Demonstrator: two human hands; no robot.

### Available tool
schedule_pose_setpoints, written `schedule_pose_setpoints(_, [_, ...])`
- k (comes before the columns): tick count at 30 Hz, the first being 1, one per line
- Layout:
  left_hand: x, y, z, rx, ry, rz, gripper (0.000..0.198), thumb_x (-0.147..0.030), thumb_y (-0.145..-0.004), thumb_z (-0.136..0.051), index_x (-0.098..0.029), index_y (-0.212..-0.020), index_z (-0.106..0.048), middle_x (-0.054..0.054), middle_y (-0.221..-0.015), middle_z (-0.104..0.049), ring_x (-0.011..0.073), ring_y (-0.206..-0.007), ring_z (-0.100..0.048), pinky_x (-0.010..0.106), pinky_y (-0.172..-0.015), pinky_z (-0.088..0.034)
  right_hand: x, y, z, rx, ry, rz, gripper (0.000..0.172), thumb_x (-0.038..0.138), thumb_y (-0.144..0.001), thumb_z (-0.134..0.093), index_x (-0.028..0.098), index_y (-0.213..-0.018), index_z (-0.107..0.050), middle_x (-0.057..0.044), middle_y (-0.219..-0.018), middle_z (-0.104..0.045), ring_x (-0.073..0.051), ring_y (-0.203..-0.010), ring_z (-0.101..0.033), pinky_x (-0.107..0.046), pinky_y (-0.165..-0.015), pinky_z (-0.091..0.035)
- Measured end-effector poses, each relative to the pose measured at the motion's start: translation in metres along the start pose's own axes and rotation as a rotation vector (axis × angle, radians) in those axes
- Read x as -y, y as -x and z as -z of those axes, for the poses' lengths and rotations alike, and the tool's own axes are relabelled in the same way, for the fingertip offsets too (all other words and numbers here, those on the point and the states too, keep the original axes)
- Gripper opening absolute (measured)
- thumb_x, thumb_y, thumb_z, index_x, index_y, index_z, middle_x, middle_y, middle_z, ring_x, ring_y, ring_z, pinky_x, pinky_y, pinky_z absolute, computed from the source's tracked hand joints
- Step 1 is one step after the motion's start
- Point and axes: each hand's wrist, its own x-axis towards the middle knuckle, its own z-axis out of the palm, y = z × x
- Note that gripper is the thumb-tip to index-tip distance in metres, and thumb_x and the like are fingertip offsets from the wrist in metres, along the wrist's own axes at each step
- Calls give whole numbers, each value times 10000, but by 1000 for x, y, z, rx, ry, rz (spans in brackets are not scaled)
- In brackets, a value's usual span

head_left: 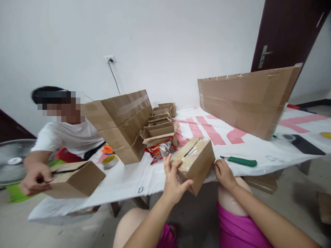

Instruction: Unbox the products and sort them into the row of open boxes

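A taped cardboard box (200, 168) sits at the table's front edge, one corner jutting past it. My left hand (175, 181) grips its near left end, fingers spread on top and thumb across the front. Clear tape shines along the box's top seam. Beside the box's right side, my right hand (224, 174) is closed with curled fingers at the table edge; whatever may be in them is hidden. A green-handled utility knife (241, 161) lies just beyond that hand. Behind the box is a red snack packet (161, 150).
Stacked cardboard boxes (121, 124) and a row of open boxes (161, 129) stand behind. A large carton (245, 100) stands at right near a black flat object (303, 144). At left, a co-worker (67, 134) holds another box (77, 179) near a tape roll (110, 161).
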Motion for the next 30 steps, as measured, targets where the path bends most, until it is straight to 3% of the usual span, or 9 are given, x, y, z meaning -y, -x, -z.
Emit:
schedule_pose_setpoints(2, [0, -1, 0, 23, -10, 16, 527, -490, -760, -656, -225, -1185, -493, 140, -1490, -200, 378, -1411, -201, 590, -1115, -243, -2, 0, 0, -41, -18, -31, 170, 157, -886, -367, 208, -884, -529, -82, -901, -546, -224, -880, -537, -380, -817, -476])
schedule_pose_setpoints(5, [7, -6, 7, 101, 39, -82, 465, -371, -774, -636, -229, -1190, -483, 135, -1431, -295, 325, -1381, -298, 522, -1111, -301, -6, 1, -1, -79, -38, -62, 123, 213, -896, -378, 209, -887, -500, -82, -890, -537, -227, -861, -533, -384, -800, -481])
schedule_pose_setpoints(8, [27, -14, 16, 110, 95, -149, 427, -410, -813, -571, -219, -1186, -487, 142, -1447, -309, 320, -1402, -273, 515, -1124, -277, -12, 0, -3, -90, -48, -79, 131, 276, -901, -393, 213, -891, -507, -82, -893, -563, -229, -869, -551, -384, -799, -485])
schedule_pose_setpoints(13, [61, -23, 24, 59, 197, -33, 470, -538, -894, -389, -206, -1203, -511, 148, -1500, -314, 306, -1410, -289, 495, -1123, -276, -30, -11, -2, -66, -22, -133, 169, 269, -859, -401, 198, -900, -549, -69, -845, -605, -198, -746, -591, -338, -690, -512])
schedule_pose_setpoints(16, [67, -23, 25, 98, 221, -3, 543, -607, -875, -354, -200, -1186, -536, 143, -1515, -317, 311, -1414, -290, 488, -1121, -283, -42, -22, 13, -13, 26, -146, 197, 277, -846, -417, 182, -898, -581, -78, -864, -630, -188, -746, -604, -316, -673, -511])
schedule_pose_setpoints(21, [63, -19, 24, 92, 259, 4, 545, -610, -869, -355, -204, -1186, -530, 141, -1528, -308, 314, -1416, -287, 490, -1121, -283, -62, -35, 52, 119, 195, -145, 207, 281, -802, -522, 184, -931, -652, -99, -975, -668, -247, -965, -590, -387, -855, -454])
schedule_pose_setpoints(24, [59, -17, 23, 73, 248, 15, 533, -603, -867, -349, -204, -1176, -521, 141, -1527, -307, 310, -1415, -291, 486, -1117, -292, -72, -32, 71, 235, 318, -178, 257, 276, -705, -650, 210, -949, -695, -106, -1019, -686, -306, -976, -584, -438, -826, -433])
schedule_pose_setpoints(27, [58, -15, 21, 57, 285, 9, 441, -540, -867, -385, -206, -1120, -522, 142, -1525, -305, 303, -1411, -298, 481, -1122, -286, -77, -30, 80, 331, 412, -191, 299, 228, -718, -643, 247, -1010, -702, -95, -1072, -680, -307, -1000, -581, -420, -815, -419])
schedule_pose_setpoints(30, [59, -14, 18, 25, 336, -20, 336, -445, -860, -429, -208, -1075, -530, 141, -1511, -319, 312, -1400, -311, 504, -1115, -280, -79, -34, 83, 398, 476, -210, 313, 189, -773, -586, 206, -1068, -688, -127, -1060, -672, -290, -999, -594, -380, -827, -414])
